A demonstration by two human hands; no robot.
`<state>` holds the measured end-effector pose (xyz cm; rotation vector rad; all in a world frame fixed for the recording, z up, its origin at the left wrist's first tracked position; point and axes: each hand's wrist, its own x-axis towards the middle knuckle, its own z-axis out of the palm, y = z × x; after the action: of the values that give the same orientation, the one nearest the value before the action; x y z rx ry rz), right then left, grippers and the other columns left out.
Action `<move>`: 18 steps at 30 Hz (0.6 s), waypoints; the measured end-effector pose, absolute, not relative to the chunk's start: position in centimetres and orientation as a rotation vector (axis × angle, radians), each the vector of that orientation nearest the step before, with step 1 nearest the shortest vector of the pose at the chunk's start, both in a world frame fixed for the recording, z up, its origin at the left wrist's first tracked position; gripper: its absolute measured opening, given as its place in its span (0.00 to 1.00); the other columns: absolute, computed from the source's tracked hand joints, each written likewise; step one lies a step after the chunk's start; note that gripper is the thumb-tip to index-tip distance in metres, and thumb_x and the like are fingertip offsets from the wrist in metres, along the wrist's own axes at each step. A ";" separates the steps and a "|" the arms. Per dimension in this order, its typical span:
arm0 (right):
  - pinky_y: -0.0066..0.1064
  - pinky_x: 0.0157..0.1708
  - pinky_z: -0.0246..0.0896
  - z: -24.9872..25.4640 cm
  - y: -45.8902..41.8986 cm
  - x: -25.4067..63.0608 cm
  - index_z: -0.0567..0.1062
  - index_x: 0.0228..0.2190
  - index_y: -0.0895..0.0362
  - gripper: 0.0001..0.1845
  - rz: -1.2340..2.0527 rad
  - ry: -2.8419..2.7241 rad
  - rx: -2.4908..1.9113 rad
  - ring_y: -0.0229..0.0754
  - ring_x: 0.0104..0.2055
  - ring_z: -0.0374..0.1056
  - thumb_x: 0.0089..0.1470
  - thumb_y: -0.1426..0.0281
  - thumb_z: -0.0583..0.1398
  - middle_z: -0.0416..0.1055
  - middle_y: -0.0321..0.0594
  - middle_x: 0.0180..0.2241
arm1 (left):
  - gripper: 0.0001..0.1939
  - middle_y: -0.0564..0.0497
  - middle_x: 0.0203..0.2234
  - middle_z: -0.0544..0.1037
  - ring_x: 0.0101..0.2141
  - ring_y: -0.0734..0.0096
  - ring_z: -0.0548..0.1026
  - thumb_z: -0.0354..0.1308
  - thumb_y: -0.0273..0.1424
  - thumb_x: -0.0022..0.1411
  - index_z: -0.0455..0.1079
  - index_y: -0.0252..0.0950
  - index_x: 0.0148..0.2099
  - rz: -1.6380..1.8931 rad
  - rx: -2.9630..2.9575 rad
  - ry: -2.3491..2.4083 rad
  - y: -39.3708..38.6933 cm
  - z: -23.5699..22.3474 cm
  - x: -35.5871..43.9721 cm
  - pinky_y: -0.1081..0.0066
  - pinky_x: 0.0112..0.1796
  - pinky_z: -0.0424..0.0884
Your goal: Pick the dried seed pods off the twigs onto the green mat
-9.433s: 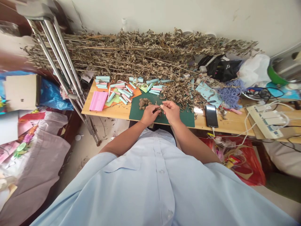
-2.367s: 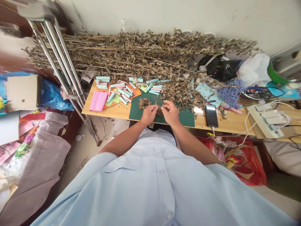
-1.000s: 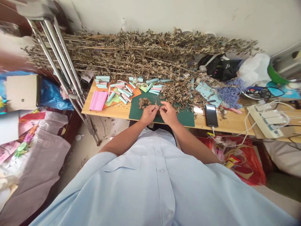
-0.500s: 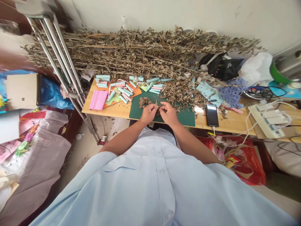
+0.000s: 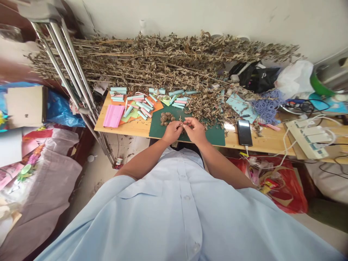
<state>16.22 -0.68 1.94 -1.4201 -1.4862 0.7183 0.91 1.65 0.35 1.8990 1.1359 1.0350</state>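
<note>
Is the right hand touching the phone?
Apart: the head view shows green mat and wooden tabletop between the right hand and the phone.

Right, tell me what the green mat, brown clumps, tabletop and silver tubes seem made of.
Green mat: probably plastic or rubber, matte, as it looks evenly coloured.
Brown clumps: seemingly dried plant matter, rough and dull; composition unclear.
Tabletop: likely wood, pale and glossy, with glare.
Silver tubes: apparently polished metal, given bright reflected streaks.

Two grips [image 5: 173, 132] [image 5: 195, 132], one green mat [image 5: 215, 137], one phone [image 5: 245, 133]
</note>
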 end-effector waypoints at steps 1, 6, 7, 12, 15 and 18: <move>0.38 0.40 0.71 1.9 -0.6 16.1 0.75 0.47 0.53 0.18 0.714 -1.488 -1.414 0.43 0.37 0.73 0.55 0.64 0.62 0.78 0.41 0.40 | 0.09 0.49 0.29 0.76 0.34 0.67 0.73 0.53 0.27 0.66 0.72 0.35 0.33 1.031 1.924 1.131 1.7 0.3 0.9 0.68 0.39 0.66; 0.39 0.43 0.70 2.2 -0.5 16.1 0.75 0.47 0.53 0.16 0.656 -1.515 -1.435 0.43 0.36 0.72 0.57 0.64 0.60 0.77 0.39 0.36 | 0.10 0.50 0.27 0.74 0.33 0.67 0.71 0.53 0.27 0.66 0.71 0.36 0.31 0.986 1.989 1.117 1.6 0.5 0.9 0.67 0.40 0.66; 0.39 0.44 0.70 2.2 -0.5 16.0 0.75 0.47 0.53 0.17 0.644 -1.525 -1.432 0.43 0.36 0.72 0.57 0.64 0.59 0.77 0.39 0.36 | 0.10 0.50 0.27 0.74 0.33 0.67 0.71 0.53 0.27 0.66 0.70 0.36 0.31 0.980 1.994 1.118 1.6 0.5 0.9 0.67 0.40 0.66; 0.39 0.45 0.70 2.5 -0.9 15.9 0.74 0.48 0.53 0.17 0.606 -1.472 -1.425 0.43 0.36 0.72 0.58 0.64 0.59 0.76 0.40 0.36 | 0.10 0.50 0.27 0.75 0.33 0.68 0.71 0.52 0.26 0.66 0.71 0.36 0.32 0.984 2.011 1.083 1.7 0.3 0.9 0.67 0.40 0.65; 0.38 0.43 0.70 2.5 -0.8 16.1 0.74 0.47 0.53 0.16 0.571 -1.392 -1.439 0.43 0.36 0.71 0.58 0.63 0.59 0.76 0.40 0.36 | 0.09 0.50 0.28 0.75 0.34 0.68 0.71 0.52 0.26 0.66 0.71 0.36 0.34 0.983 2.023 1.095 1.7 0.2 0.9 0.67 0.41 0.65; 0.37 0.41 0.70 2.7 -0.6 16.6 0.74 0.47 0.54 0.16 0.551 -1.311 -1.444 0.42 0.36 0.71 0.57 0.62 0.60 0.75 0.41 0.36 | 0.09 0.50 0.28 0.75 0.34 0.67 0.71 0.52 0.28 0.66 0.72 0.36 0.34 0.959 2.023 1.140 1.6 0.3 0.9 0.67 0.41 0.65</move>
<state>16.58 -0.61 2.65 -1.4442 -1.3109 0.5508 0.89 1.59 0.34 2.0233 1.1399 0.9585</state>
